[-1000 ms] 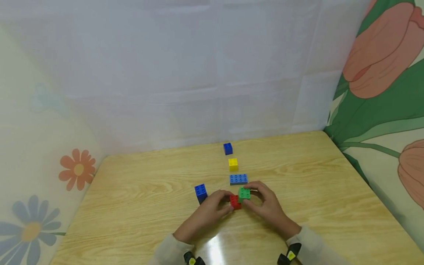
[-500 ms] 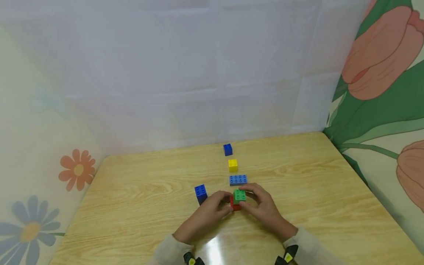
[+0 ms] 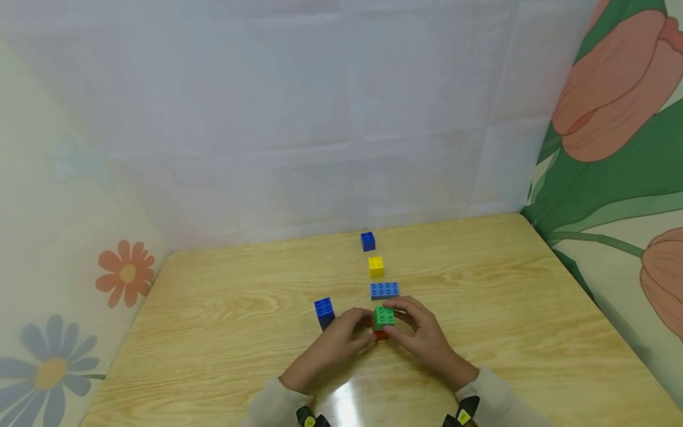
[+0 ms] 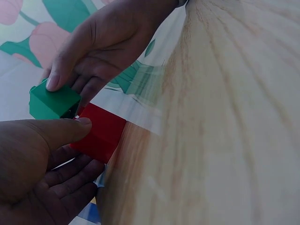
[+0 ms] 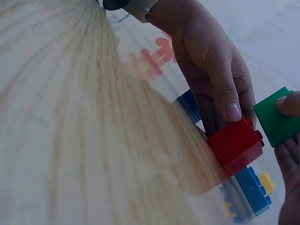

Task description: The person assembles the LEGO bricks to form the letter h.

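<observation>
My left hand (image 3: 340,335) pinches a red toy brick (image 4: 102,133) low at the table, thumb on the near side and fingers behind. My right hand (image 3: 428,338) grips a green brick (image 3: 383,318) with two rows of studs, thumb in front and forefinger at the back. From the head view the green brick covers most of the red one, leaving only a red strip in sight. In the right wrist view the green brick (image 5: 277,119) hangs tilted over the red brick (image 5: 236,146), whose studs show beside a narrow gap.
Beyond the hands a flat light-blue brick (image 3: 384,290), a yellow brick (image 3: 376,267) and a dark-blue brick (image 3: 367,241) run in a line toward the back edge. A tall dark-blue block (image 3: 324,312) stands just past the left hand on the wooden table (image 3: 224,314).
My right hand has carried the green brick leftward, from the red brick's right side to over it. The left hand has stayed at the red brick.
</observation>
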